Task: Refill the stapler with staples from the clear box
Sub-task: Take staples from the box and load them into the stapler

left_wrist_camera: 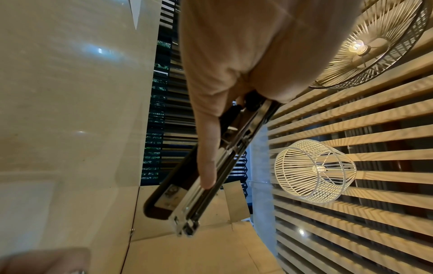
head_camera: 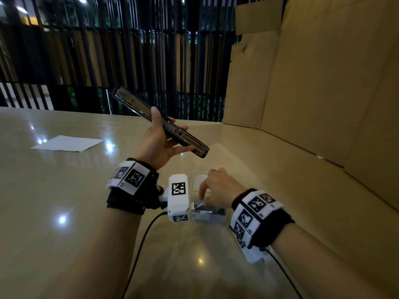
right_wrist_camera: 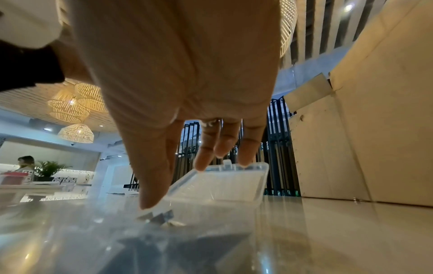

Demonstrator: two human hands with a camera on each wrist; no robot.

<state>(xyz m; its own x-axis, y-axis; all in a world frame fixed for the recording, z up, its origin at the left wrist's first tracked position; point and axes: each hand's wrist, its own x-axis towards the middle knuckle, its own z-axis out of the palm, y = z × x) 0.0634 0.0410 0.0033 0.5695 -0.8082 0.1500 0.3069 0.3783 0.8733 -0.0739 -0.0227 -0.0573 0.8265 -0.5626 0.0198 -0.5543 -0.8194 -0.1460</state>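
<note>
My left hand (head_camera: pixel 160 139) holds the black and silver stapler (head_camera: pixel 159 124) up above the table, tilted, with its top swung back and the metal staple channel showing. In the left wrist view my thumb lies along the stapler (left_wrist_camera: pixel 187 185) in my left hand (left_wrist_camera: pixel 211 92). The clear box (head_camera: pixel 209 212) sits near me with its lid (head_camera: pixel 199 182) flipped back. My right hand (head_camera: pixel 216 188) reaches down into it. From the right wrist, my right hand (right_wrist_camera: pixel 154 176) has its thumb tip just above the staples (right_wrist_camera: pixel 164 218), and the other fingers hang over the lid (right_wrist_camera: pixel 222 185).
A white sheet of paper (head_camera: pixel 67 143) lies on the glossy table (head_camera: pixel 54 201) at the left. A large opened cardboard box (head_camera: pixel 323 93) walls off the right side. A black slatted fence (head_camera: pixel 129 61) runs behind the table. Black cables (head_camera: pixel 140 244) trail from my wrists.
</note>
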